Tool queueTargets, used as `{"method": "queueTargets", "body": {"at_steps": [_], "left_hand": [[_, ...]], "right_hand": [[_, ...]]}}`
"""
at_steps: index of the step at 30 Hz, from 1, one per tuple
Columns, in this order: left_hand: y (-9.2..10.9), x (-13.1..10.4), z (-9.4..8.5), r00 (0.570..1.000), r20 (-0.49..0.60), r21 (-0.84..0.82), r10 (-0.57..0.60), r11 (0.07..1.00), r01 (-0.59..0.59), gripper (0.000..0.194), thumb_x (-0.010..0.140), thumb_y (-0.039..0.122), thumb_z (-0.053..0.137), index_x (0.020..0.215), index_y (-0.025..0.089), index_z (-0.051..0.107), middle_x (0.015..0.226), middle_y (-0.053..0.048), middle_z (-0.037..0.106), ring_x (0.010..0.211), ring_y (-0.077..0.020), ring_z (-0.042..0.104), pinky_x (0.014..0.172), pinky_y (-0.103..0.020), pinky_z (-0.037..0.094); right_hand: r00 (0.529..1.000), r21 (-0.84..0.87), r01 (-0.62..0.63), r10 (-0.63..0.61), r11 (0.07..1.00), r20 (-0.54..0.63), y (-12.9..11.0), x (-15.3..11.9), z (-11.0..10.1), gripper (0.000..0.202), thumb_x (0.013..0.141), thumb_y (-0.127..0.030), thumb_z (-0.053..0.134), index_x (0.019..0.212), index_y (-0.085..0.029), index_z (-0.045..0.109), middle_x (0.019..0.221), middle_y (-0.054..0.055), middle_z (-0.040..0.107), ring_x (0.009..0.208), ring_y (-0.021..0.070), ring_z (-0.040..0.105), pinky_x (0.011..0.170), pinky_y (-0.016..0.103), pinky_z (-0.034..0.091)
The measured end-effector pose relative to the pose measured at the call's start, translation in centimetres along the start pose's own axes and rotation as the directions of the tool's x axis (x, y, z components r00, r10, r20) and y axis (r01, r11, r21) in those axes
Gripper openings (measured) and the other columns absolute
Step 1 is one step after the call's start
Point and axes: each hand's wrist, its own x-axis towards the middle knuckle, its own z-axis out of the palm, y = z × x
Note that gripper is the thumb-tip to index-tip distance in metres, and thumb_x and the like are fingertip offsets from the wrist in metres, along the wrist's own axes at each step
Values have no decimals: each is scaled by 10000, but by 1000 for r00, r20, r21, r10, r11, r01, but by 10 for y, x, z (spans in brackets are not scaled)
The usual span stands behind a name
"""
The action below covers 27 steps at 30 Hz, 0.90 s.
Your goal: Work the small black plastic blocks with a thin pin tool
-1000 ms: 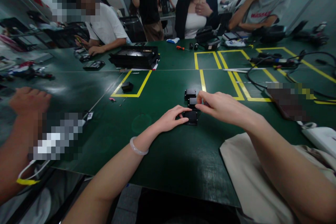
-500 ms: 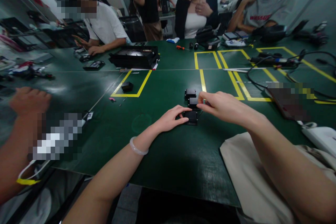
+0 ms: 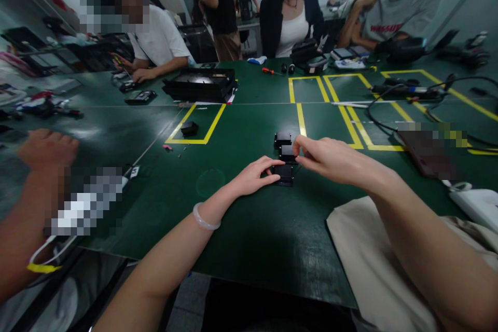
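Three small black parts stand in a column on the green table: a far one (image 3: 282, 139), a middle one (image 3: 287, 153) and a near one (image 3: 284, 173). My left hand (image 3: 254, 176) lies at the left side of the near part, its fingers and thumb around that edge. Over the right end of the middle part, my right hand (image 3: 321, 155) has its fingers curled together. Whatever those fingertips pinch is too small or hidden to make out.
A black tray (image 3: 200, 84) and a small black block (image 3: 189, 128) lie to the left. Yellow tape marks the table (image 3: 249, 228). Cables and a dark phone (image 3: 424, 150) are at the right, beige cloth (image 3: 365, 249) nearer. Another person's fist (image 3: 49, 150) rests at far left.
My hands and the black parts hold nearly the same places. Across the table, a person has lowered a hand from the chest and turned to the side.
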Motion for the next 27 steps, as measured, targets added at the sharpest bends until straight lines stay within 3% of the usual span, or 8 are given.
{"method": "queueTargets", "body": {"at_steps": [7,12,18,23,27], "left_hand": [[-1,1,0,1000,4,2,3,1000,-3,411,943,421,507,1326,272,517,1116,-52,533,885,-167,579,849,-319,449],[-1,1,0,1000,13,-7,9,1000,-9,414,946,421,502,1332,270,508,1124,-51,526,889,-163,584,844,-312,446],[0,0,0,1000,5,-10,8,1000,-8,415,942,420,509,1330,271,512,1127,-52,529,889,-166,581,849,-316,444],[0,1,0,1000,6,-11,9,1000,-9,408,943,419,505,1323,272,519,1131,-54,532,887,-168,582,846,-316,446],[0,1,0,1000,5,3,3,1000,-3,410,942,421,503,1324,273,516,1121,-51,531,884,-166,582,832,-310,447]], "right_hand": [[999,-35,-49,49,998,-14,-1,0,1,180,936,-365,379,957,-237,503,723,18,608,607,164,511,522,264,235],[1000,19,12,-12,1000,-11,0,0,1,175,926,-332,398,1050,-232,472,762,12,616,612,154,515,535,257,261],[999,-24,-49,49,999,-3,-1,1,0,173,930,-366,394,945,-234,506,730,18,604,606,160,510,522,262,237],[1000,35,19,-20,999,12,0,-1,-2,177,912,-332,427,1038,-236,508,730,3,604,575,142,482,522,257,249],[1000,-3,-19,19,1000,11,-3,-1,-4,171,921,-354,423,888,-230,536,704,13,589,578,145,475,514,264,232]]}}
